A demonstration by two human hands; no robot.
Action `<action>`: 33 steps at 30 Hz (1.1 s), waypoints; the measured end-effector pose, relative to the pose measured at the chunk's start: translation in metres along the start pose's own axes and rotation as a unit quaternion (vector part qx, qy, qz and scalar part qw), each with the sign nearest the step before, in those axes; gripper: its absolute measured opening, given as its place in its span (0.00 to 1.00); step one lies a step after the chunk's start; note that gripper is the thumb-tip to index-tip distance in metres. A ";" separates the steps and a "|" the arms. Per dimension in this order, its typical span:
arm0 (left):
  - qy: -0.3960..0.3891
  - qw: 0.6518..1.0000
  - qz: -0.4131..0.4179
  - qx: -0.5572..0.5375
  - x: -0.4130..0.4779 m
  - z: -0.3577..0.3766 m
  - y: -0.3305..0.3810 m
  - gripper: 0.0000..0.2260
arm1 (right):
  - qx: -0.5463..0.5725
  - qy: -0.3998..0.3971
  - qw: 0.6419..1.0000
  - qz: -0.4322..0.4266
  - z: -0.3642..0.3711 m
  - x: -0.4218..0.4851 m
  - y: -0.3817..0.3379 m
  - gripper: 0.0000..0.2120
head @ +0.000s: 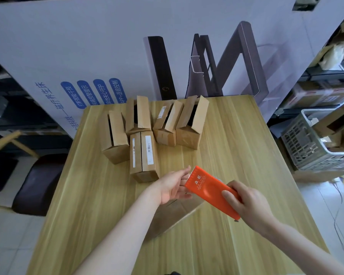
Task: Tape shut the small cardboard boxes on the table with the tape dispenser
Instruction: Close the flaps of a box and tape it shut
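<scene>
Head view: orange tape dispenser [209,190] is gripped by the right hand [250,203] above a small cardboard box [173,215] toward the near edge of the table [87,195], left hand [171,185] held open-fingered at its toothed end, where the free end should be pinched and drawn straight along the flap seam.

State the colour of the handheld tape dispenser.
Orange plastic tape dispenser, pale lettering; head view.

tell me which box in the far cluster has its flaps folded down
The front box, lying flat with a white barcode label on its closed top. The rest, behind it, all have flaps standing open.
</scene>
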State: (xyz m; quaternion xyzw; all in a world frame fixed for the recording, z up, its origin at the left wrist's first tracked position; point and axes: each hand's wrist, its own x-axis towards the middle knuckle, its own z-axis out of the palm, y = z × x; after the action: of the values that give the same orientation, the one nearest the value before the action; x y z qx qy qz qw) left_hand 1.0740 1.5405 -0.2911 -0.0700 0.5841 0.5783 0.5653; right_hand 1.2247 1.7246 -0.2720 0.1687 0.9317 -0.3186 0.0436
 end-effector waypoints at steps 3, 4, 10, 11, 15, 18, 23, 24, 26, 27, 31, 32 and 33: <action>0.015 0.999 0.042 -0.010 -0.001 0.004 0.003 0.07 | 0.008 0.002 1.000 -0.002 0.000 -0.001 0.003 0.15; 0.030 0.998 0.051 0.000 -0.001 0.004 0.004 0.06 | 0.012 0.003 1.000 -0.004 0.000 -0.001 0.003 0.17; 0.124 0.988 0.073 0.050 0.004 0.006 0.002 0.07 | 0.017 -0.008 1.000 -0.001 0.001 -0.002 -0.001 0.13; 0.139 0.986 0.081 0.048 0.004 0.007 0.002 0.05 | 0.015 -0.011 1.000 0.003 0.003 -0.002 -0.001 0.09; 0.196 0.974 0.103 0.055 0.007 0.008 0.004 0.04 | 0.015 -0.017 1.000 0.015 0.006 -0.005 -0.009 0.06; 0.221 0.965 0.112 0.081 0.011 0.006 0.010 0.06 | 0.028 -0.017 0.999 0.036 0.006 -0.008 -0.016 0.08; 0.248 0.956 0.103 0.120 0.021 0.013 0.015 0.08 | -0.001 -0.002 0.997 0.073 0.005 -0.008 -0.022 0.09; 0.258 0.952 0.101 0.130 0.023 0.011 0.017 0.08 | -0.014 0.002 0.997 0.079 0.004 -0.010 -0.020 0.09; 0.301 0.938 0.099 0.143 0.024 -0.004 0.021 0.07 | -0.023 0.007 0.995 0.093 0.002 -0.016 -0.013 0.11; 0.323 0.929 0.102 0.147 0.024 -0.013 0.024 0.07 | -0.018 0.010 0.995 0.101 0.002 -0.019 -0.007 0.11; 0.333 0.913 0.119 0.201 0.026 -0.026 0.031 0.04 | 0.014 0.018 0.991 0.130 0.010 -0.033 0.007 0.12; 0.335 0.907 0.118 0.224 0.027 -0.023 0.031 0.03 | 0.018 0.020 0.991 0.133 0.011 -0.034 0.008 0.12; 0.339 0.902 0.116 0.242 0.030 -0.020 0.031 0.03 | 0.023 0.024 0.990 0.135 0.012 -0.036 0.010 0.12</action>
State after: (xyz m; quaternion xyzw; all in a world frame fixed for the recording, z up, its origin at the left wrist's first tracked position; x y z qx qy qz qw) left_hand 1.0292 1.5519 -0.3009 -0.0547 0.8665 0.4216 0.2616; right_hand 1.2617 1.7142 -0.2809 0.3013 0.8935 -0.3275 0.0600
